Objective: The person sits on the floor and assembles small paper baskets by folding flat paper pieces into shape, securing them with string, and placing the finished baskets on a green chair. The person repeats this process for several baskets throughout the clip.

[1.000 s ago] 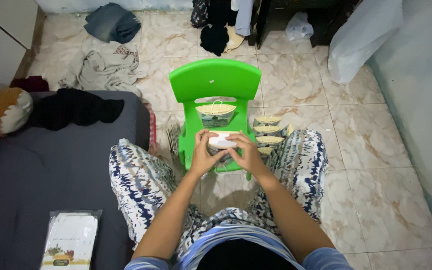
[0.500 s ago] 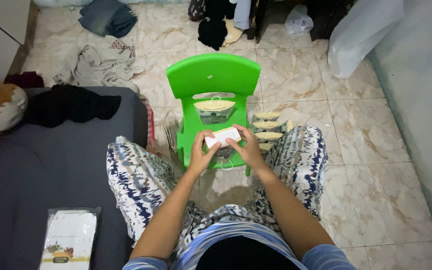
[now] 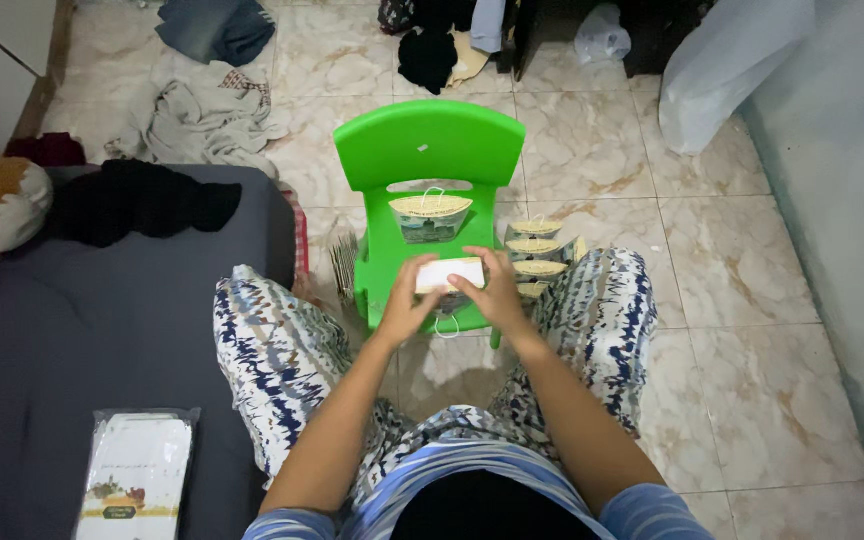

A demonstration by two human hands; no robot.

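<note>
- I saw the left hand (image 3: 407,303) and the right hand (image 3: 493,292) both closed on a small white paper bag (image 3: 449,274), fingers pinching its ends.
- The bag sat over the seat of the green chair (image 3: 430,150).
- At twelve o'clock from it stood a finished bag (image 3: 431,218), with a string handle, I think.
- At three o'clock a row of similar bags (image 3: 538,250) stood on the floor.

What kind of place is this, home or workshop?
Most likely a room in a home, used for handwork. A grey mattress lies on the marble-pattern tiled floor, clothes are strewn about, and both hands fold a small paper bag over a green plastic chair.
</note>
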